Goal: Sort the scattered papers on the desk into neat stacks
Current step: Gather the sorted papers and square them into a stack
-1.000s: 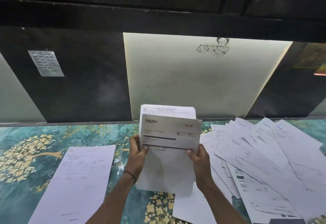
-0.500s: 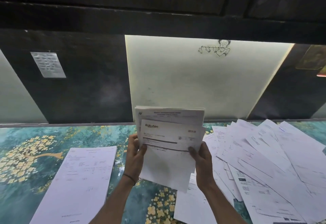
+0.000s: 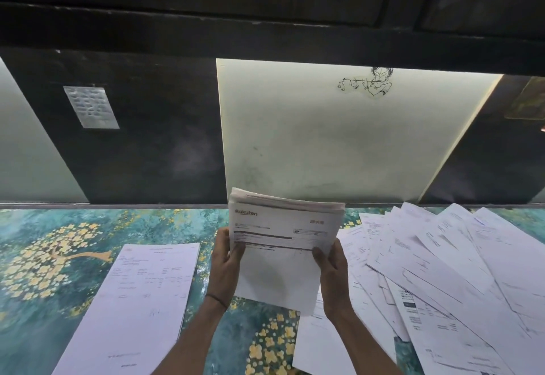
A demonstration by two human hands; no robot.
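One head cam, wide-angle, looking forward and slightly down across the desk (image 3: 44, 227) to the back wall (image 3: 324, 138). Near: left hand (image 3: 225, 268), right hand (image 3: 333, 277) and their papers (image 3: 283, 227) sit low centre. Dark band on top, probably a shelf (image 3: 265, 29).

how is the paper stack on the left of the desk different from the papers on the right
The left stack has squared, aligned edges; the right papers fan out at many angles. The left stack shows only its top sheet; the right papers overlap, many sheets partly showing. Both are white printed sheets lying flat on the patterned desk.
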